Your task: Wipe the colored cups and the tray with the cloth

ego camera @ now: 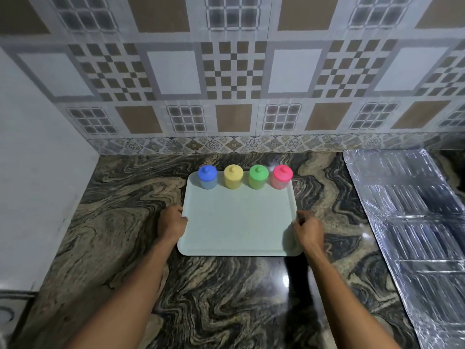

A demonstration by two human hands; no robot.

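I have the pale, flat rectangular plastic tray (239, 222) lying on the swirled dark stone desk (226, 298), near the patterned tiled wall (231, 71). Along its far edge four small plastic cups with knobbed lids stand in a close row: the blue cup (207, 177), the yellow cup (233, 177), the green cup (258, 177) and the pink cup (282, 177), left to right. My left hand (172, 224) grips the tray's left rim, thumb over the top. My right hand (308, 229) has its fingers curled at the right rim and seems to pinch it, though the fingertips are hard to make out. I see no cloth anywhere. A crinkled silver foil sheet (415, 222) covers the desk to the right, apart from the tray.

The tray looks thin, stiff and light, and I'd expect it to slide on this polished stone, so I would pin one rim while wiping. The cups look light and easy to tip. I'd take each round its body, not by the knob, since a lid may lift off. Whether they hold anything I cannot tell.
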